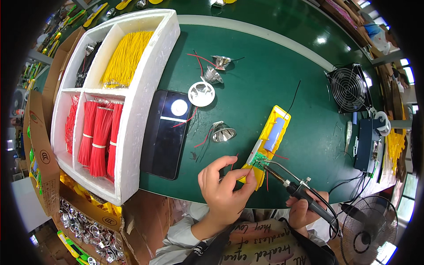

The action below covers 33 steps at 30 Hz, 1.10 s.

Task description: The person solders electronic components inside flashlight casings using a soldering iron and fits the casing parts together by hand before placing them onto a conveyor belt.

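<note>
A yellow plastic housing point(267, 128) lies on the green table in front of me, with a blue cylindrical battery point(274, 136) in it. At its near end sits a small green circuit board point(259, 160); red and black wires stick out around the housing. My left hand point(225, 187) is closed beside the board, thumb and forefinger pinching what looks like a thin wire. My right hand point(303, 213) grips the handle of a soldering iron point(304, 196). The iron's tip and a thin bent metal tube fixed to it reach the board.
Left stands a white foam box point(128, 132) with bundled red, yellow and black wires, beside a dark phone point(164, 137). Several reflector cups point(224, 132) lie mid-table. A black fan point(350, 89) and a dark blue box-shaped device point(365, 143) stand right. Cartons point(90, 202) hold more reflectors.
</note>
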Available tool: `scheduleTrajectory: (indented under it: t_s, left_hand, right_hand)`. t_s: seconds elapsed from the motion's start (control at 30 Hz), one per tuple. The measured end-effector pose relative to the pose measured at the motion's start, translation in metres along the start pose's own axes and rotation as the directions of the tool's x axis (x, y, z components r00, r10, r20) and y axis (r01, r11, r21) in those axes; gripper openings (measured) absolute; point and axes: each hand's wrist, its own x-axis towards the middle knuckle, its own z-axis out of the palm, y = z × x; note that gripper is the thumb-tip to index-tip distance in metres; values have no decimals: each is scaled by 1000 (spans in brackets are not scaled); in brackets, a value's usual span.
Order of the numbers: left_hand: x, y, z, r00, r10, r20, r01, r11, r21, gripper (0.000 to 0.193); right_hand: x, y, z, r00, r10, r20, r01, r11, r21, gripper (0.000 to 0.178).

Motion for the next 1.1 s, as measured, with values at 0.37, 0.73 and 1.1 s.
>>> scheduleTrajectory:
  t_s: [0.37,0.73,1.1]
  left_hand:
    - [1,2,-2,998,29,59,-29,1000,12,16]
    - [1,2,-2,998,41,45,-42,999,35,16]
    - [1,1,1,1000,23,-12,-23,999,30,18]
  right_hand:
    - [2,1,4,999,42,-17,-42,999,-7,33]
    - [2,0,3,999,39,-1,-39,999,-1,31]
    - [1,3,-2,1000,4,28,-3,999,-46,29]
